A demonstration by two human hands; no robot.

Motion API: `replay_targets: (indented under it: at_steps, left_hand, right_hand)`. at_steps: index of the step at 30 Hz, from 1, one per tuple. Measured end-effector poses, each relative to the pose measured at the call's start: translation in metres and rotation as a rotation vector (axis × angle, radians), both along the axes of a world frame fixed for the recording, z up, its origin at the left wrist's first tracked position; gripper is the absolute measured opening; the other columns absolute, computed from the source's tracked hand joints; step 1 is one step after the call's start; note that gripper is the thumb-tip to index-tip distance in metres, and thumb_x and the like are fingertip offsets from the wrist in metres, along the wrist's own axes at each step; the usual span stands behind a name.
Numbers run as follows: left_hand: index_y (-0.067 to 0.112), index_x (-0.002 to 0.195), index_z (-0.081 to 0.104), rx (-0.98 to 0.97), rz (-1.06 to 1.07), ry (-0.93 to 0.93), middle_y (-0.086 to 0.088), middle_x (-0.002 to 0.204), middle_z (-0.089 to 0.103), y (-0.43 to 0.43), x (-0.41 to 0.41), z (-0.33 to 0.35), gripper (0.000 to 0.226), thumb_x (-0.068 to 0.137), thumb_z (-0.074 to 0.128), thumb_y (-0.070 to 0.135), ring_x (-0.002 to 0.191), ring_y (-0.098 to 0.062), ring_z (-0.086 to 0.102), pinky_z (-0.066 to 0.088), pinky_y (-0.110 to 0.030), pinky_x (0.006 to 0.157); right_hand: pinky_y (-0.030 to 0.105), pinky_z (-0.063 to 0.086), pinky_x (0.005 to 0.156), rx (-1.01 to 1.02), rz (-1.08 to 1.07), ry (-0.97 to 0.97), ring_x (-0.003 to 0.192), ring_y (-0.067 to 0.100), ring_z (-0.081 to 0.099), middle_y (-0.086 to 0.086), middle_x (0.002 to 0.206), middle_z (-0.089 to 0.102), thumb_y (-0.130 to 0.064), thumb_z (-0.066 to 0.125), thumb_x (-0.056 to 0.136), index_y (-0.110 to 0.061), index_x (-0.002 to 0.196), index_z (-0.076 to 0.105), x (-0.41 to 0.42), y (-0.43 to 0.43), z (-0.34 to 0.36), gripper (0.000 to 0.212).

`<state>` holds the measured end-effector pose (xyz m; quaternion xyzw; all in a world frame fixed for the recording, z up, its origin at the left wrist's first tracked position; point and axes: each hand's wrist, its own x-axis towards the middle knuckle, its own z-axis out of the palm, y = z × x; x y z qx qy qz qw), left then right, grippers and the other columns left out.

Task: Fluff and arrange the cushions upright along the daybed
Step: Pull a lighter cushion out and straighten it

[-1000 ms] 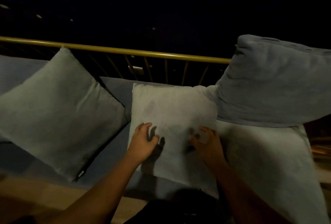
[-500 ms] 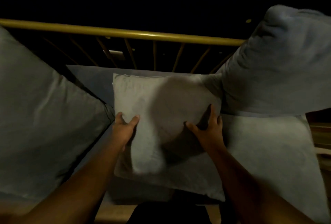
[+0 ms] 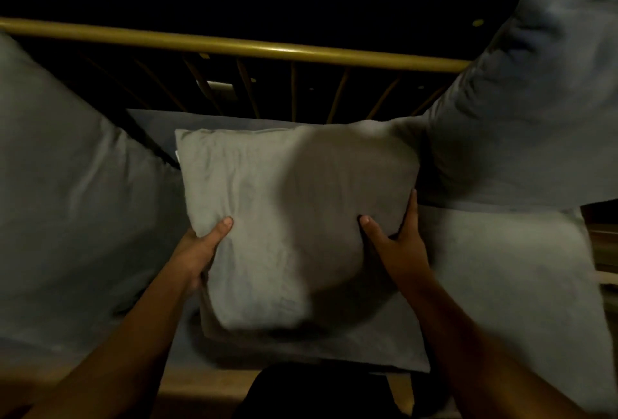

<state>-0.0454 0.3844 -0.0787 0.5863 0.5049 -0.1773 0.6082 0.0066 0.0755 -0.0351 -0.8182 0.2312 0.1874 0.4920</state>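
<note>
A pale grey middle cushion (image 3: 267,204) is held up off the daybed seat, its lower part blurred. My left hand (image 3: 200,248) grips its left edge, thumb on the front. My right hand (image 3: 398,244) grips its right edge, thumb pressed into the fabric. A large grey cushion (image 3: 77,211) leans at the left. At the upper right a blue-grey cushion (image 3: 521,124) rests on a pale cushion (image 3: 508,284) lying below it. A dark round shadow covers the middle cushion's right half.
A brass-coloured rail (image 3: 267,47) with slanted spindles runs behind the cushions, darkness beyond it. A flat blue-grey back pad (image 3: 207,120) shows behind the middle cushion. The daybed's wooden front edge (image 3: 200,385) lies at the bottom, with a dark shape in front of it.
My hands went from lying flat on the middle cushion's front to gripping its two side edges. The cushion has lifted off the seat, and the view has moved closer.
</note>
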Motion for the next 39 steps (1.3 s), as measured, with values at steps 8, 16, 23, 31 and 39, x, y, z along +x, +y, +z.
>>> replay_targets:
  at_steps: [8, 16, 23, 31, 39]
  left_hand:
    - [0.021, 0.137, 0.040, 0.119, -0.030, -0.365, -0.004, 0.133, 0.054, -0.011, -0.032, 0.105, 0.079, 0.069, 0.075, 0.038, 0.115, -0.023, 0.056, 0.043, -0.043, 0.101]
    - [0.014, 0.140, 0.037, 0.187, -0.257, -0.675, -0.001, 0.139, 0.048, -0.116, -0.022, 0.167, 0.074, 0.076, 0.068, 0.034, 0.123, -0.016, 0.049, 0.038, -0.025, 0.096]
    - [0.027, 0.127, 0.034, 0.070, -0.451, -0.795, 0.009, 0.125, 0.049, -0.262, -0.006, 0.190, 0.063, 0.078, 0.072, 0.015, 0.114, -0.007, 0.050, 0.042, -0.009, 0.085]
    - [0.020, 0.130, 0.036, 0.033, -0.875, -0.675, 0.005, 0.128, 0.050, -0.358, 0.020, 0.174, 0.071, 0.073, 0.078, 0.022, 0.119, -0.015, 0.050, 0.043, -0.032, 0.097]
    - [0.013, 0.140, 0.031, 0.129, -0.909, -0.548, -0.007, 0.142, 0.043, -0.327, 0.025, 0.177, 0.071, 0.081, 0.070, 0.021, 0.125, -0.019, 0.044, 0.036, -0.028, 0.095]
  right_hand:
    - [0.020, 0.038, 0.100, 0.049, 0.076, -0.310, 0.126, 0.010, 0.044, -0.007, 0.144, 0.041, -0.047, 0.067, 0.078, -0.037, 0.149, 0.008, -0.040, -0.011, 0.087, 0.093]
    - [0.039, 0.031, 0.110, -0.276, -0.101, -0.461, 0.137, 0.031, 0.034, 0.009, 0.155, 0.028, -0.066, 0.051, 0.075, -0.032, 0.150, 0.003, -0.065, -0.105, 0.158, 0.096]
    - [0.057, 0.025, 0.112, -0.491, -0.344, -0.412, 0.139, 0.040, 0.024, 0.014, 0.156, 0.018, -0.074, 0.043, 0.078, -0.038, 0.148, -0.004, -0.076, -0.209, 0.186, 0.092]
    - [0.052, 0.014, 0.117, -0.540, -0.102, -0.287, 0.145, 0.032, 0.007, 0.006, 0.160, 0.008, -0.069, 0.046, 0.081, -0.043, 0.147, 0.010, -0.065, -0.242, 0.141, 0.080]
    - [0.055, -0.001, 0.116, -0.595, -0.139, -0.325, 0.148, 0.029, -0.004, 0.005, 0.161, 0.002, -0.068, 0.046, 0.082, -0.039, 0.149, 0.007, -0.064, -0.222, 0.125, 0.082]
